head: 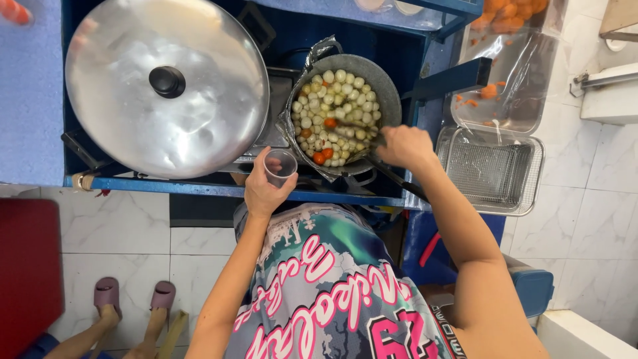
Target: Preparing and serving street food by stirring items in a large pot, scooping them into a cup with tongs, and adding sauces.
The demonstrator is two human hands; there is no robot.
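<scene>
I'm looking straight down over the person's shoulders at a blue-framed cooking stand. The left hand is wrapping its fingers closed around a small clear plastic cup, holding it upright just at the near edge of the round grey metal pan. The cup is sitting right beside the pan's rim, mouth up; I can't tell whether anything is in it.

The right hand is closing in a fist around a thin utensil handle, and it's hovering over the pan's right-hand near edge. The working end of that utensil is reaching in among the food, but I can't make out its shape.

The pan is holding a heap of small pale round balls, with a few orange-red balls mixed in near the front. Crinkled foil is lining the pan's left rim.

To the left, a large domed silver metal lid with a black knob is covering another vessel. To the right, a rectangular wire mesh basket is sitting beside a clear plastic tray with orange scraps. Down at the lower left, another person's feet in mauve slippers are standing on the white tiled floor.
</scene>
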